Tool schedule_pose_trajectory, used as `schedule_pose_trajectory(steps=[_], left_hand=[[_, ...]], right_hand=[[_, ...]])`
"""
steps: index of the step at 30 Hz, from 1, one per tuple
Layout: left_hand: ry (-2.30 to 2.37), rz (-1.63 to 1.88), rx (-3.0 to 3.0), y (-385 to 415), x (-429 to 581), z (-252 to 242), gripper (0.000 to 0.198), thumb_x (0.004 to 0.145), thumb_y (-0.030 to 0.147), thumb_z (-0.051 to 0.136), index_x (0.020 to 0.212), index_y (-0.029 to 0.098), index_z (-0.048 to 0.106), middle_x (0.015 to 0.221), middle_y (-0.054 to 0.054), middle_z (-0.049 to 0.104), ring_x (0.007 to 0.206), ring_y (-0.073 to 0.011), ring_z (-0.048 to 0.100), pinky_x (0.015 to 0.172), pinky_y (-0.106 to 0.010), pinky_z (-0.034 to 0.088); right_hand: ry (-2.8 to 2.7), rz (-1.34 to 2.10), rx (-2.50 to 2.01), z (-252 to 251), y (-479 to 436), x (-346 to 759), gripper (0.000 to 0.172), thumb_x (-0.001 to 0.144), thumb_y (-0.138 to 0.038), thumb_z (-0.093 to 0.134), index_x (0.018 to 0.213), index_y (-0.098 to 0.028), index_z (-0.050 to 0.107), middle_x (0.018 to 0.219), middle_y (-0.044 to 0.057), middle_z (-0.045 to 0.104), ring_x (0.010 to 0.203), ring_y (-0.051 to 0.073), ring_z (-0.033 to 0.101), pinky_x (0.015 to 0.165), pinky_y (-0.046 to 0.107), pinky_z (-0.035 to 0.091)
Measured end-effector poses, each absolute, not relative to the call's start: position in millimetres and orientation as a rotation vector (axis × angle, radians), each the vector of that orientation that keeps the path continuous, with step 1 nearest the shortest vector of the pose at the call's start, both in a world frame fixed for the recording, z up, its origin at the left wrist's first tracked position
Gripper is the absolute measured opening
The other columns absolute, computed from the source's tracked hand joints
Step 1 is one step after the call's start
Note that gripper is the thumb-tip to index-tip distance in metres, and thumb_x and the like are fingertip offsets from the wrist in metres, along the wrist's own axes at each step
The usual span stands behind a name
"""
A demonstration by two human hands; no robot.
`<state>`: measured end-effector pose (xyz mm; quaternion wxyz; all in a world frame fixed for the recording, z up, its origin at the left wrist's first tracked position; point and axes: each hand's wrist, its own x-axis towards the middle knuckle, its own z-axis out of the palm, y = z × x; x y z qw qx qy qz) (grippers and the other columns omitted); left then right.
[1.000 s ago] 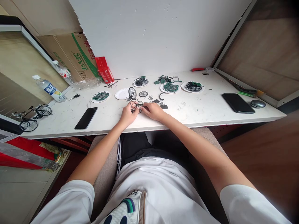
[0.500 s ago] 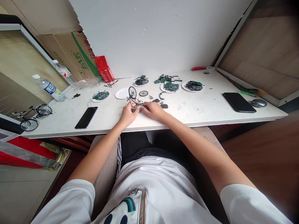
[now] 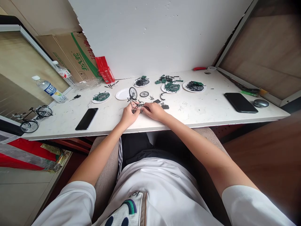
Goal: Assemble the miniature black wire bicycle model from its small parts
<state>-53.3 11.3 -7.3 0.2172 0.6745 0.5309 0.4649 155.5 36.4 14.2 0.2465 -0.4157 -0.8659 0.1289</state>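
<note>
Near the front edge of the white table, my left hand [image 3: 130, 113] is closed on a small black model bicycle [image 3: 133, 94] with one spoked wheel standing up. My right hand [image 3: 154, 111] pinches at the model's right end, its fingers closed close to my left fingertips; part of the frame is hidden between the hands. Just behind them lie a loose spoked wheel [image 3: 144, 94], a white paper plate [image 3: 122, 94] and tiny loose pieces. A curved black part [image 3: 162, 96] and a dark flat piece [image 3: 165, 107] lie beside my right hand.
Paper plates with green and black parts [image 3: 172, 87] stand farther back. A finished-looking model bicycle [image 3: 35, 117], a bottle [image 3: 50, 89] and a phone [image 3: 87, 119] are on the left. Another phone [image 3: 240, 103] and a mouse [image 3: 261, 103] lie at right.
</note>
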Motion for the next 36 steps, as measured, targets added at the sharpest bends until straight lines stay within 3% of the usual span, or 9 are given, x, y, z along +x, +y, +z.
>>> schedule_pose_trajectory(steps=[36], left_hand=[[1.457, 1.292, 1.862, 12.2, -54.0, -8.5, 0.032, 0.093, 0.033, 0.074, 0.122, 0.022, 0.07, 0.092, -0.004, 0.079, 0.086, -0.0218, 0.077, 0.086, -0.036, 0.066]], right_hand=[[-2.37, 0.362, -1.146, 15.7, 35.8, 154.7, 0.034, 0.113, -0.038, 0.051, 0.101, -0.016, 0.073, 0.09, 0.011, 0.078, 0.077, 0.022, 0.063, 0.069, 0.031, 0.031]])
